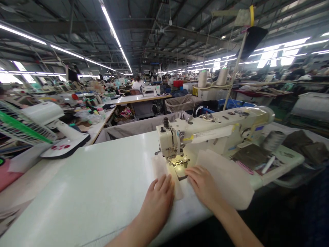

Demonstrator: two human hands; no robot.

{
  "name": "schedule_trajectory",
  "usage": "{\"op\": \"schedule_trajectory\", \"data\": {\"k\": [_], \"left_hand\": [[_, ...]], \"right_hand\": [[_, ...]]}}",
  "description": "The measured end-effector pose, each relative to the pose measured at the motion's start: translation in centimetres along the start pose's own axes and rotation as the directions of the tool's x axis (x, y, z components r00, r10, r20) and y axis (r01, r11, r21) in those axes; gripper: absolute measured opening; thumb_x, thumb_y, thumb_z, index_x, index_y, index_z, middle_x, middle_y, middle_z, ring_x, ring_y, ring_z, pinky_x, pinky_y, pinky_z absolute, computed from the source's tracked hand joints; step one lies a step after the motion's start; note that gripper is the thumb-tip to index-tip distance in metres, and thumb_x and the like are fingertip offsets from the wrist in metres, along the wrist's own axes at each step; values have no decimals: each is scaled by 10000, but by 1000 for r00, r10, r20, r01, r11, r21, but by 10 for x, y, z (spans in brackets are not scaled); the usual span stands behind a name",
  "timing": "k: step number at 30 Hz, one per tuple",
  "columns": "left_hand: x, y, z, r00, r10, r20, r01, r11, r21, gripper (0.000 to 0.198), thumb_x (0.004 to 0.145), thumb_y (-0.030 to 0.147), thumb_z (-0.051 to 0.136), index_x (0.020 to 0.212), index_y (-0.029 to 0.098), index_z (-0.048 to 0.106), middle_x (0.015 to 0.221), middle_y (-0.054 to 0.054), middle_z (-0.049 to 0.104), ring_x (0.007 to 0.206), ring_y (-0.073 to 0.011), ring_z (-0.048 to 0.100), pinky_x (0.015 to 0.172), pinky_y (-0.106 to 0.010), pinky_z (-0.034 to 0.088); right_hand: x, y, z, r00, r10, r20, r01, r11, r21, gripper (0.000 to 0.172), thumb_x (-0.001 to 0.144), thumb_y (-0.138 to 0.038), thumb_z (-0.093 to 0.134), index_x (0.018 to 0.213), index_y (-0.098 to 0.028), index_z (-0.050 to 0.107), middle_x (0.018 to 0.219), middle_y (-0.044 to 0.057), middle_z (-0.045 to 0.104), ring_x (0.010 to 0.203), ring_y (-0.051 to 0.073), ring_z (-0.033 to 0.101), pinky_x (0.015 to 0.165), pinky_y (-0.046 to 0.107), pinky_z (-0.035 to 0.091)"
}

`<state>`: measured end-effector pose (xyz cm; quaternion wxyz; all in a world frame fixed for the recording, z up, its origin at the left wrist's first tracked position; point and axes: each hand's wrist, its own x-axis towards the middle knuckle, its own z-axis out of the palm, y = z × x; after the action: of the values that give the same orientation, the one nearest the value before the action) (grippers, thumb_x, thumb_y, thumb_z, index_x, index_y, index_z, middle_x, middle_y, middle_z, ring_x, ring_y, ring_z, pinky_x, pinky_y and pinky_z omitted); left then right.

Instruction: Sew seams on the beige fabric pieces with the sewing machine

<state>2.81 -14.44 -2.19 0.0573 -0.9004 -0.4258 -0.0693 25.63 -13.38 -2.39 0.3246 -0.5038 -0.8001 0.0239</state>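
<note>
A white industrial sewing machine (210, 132) stands on the pale table, its lamp lighting the needle area and the metal needle plate (182, 177). My left hand (160, 195) lies flat with fingers stretched out on a narrow pale fabric piece (179, 193), which runs beside the presser foot (177, 163). On the other side, my right hand (204, 185) reaches its outstretched fingertips to the right edge of the needle plate. Nothing shows in its fingers; their undersides are hidden. A larger pale fabric panel (231, 181) lies to the right of this hand, partly behind it.
A white fan (64, 137) stands at the left. Right of the machine are a grey thread cone (273, 140), dark fabric (250, 156) and pink-handled tool (244, 167). Thread spools (202, 79) sit on a stand behind. A fabric-lined bin (123, 128) borders the table's far edge.
</note>
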Motion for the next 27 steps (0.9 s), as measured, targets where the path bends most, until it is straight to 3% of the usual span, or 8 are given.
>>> {"op": "schedule_trajectory", "data": {"k": [3, 6, 10, 13, 17, 22, 24, 27], "left_hand": [[-9, -3, 3, 1000, 14, 20, -13, 1000, -7, 448, 981, 182, 471, 1425, 207, 524, 1496, -131, 533, 1333, -328, 529, 1064, -494, 473], [0, -32, -2, 998, -9, 56, 10, 1000, -19, 432, 1013, 240, 443, 1436, 196, 520, 1503, -131, 528, 1355, -326, 517, 1098, -513, 441], [33, -85, -21, 986, -138, 92, 139, 990, -4, 439, 1001, 178, 421, 1425, 213, 529, 1518, -128, 511, 1402, -325, 471, 1127, -581, 387], [48, -93, -36, 963, -270, 14, 269, 963, 20, 380, 961, 129, 447, 1302, 161, 613, 1394, -183, 594, 1290, -342, 570, 1043, -530, 474], [44, -53, -40, 1000, -1, 31, 4, 995, -96, 284, 1003, 200, 419, 1070, 188, 694, 966, -94, 721, 908, -261, 708, 840, -403, 579], [37, -8, -29, 910, 287, -298, -327, 940, -94, 596, 950, 123, 492, 1524, 161, 339, 1483, -168, 534, 1390, -295, 485, 1108, -469, 464], [38, -7, -29, 863, 357, -357, -407, 911, -73, 650, 944, 130, 503, 1552, 131, 271, 1517, -188, 493, 1461, -308, 390, 1191, -548, 345], [34, -18, -31, 804, 476, -355, -538, 837, -97, 508, 980, 97, 427, 1485, 155, 397, 1354, -130, 658, 1389, -257, 501, 1233, -558, 263]], "right_hand": [[-16, 25, -27, 983, 181, -44, -185, 974, -134, 183, 967, -196, 521, 957, -218, 703, 1011, 73, 723, 938, 261, 657, 830, 402, 495], [-32, 33, -48, 949, 313, 41, -301, 937, -176, 28, 867, -227, 676, 842, -226, 662, 898, 44, 690, 857, 260, 655, 747, 366, 491], [-42, 23, -51, 943, 284, 173, -268, 957, -111, 137, 801, -193, 737, 838, -237, 613, 890, 18, 651, 844, 238, 636, 726, 326, 485], [-42, 20, -43, 949, 247, 198, -238, 969, -66, 154, 896, -184, 646, 773, -234, 569, 838, 6, 628, 814, 218, 632, 709, 317, 480], [-40, 27, -42, 966, 241, 90, -240, 971, -19, 221, 995, -219, 511, 786, -235, 582, 825, 15, 639, 804, 212, 636, 716, 328, 500], [-31, -1, -57, 995, -35, -88, 35, 999, 5, 236, 1063, -254, 411, 981, -219, 630, 998, 67, 687, 923, 224, 642, 836, 377, 509], [-30, -24, -59, 974, -220, -61, 223, 974, 46, 237, 1068, -227, 402, 996, -208, 627, 982, 59, 691, 908, 213, 641, 845, 374, 512], [-33, -45, -52, 950, -312, -17, 311, 939, 148, 235, 1069, -248, 430, 952, -210, 631, 968, 44, 700, 884, 182, 655, 844, 327, 539]]}}
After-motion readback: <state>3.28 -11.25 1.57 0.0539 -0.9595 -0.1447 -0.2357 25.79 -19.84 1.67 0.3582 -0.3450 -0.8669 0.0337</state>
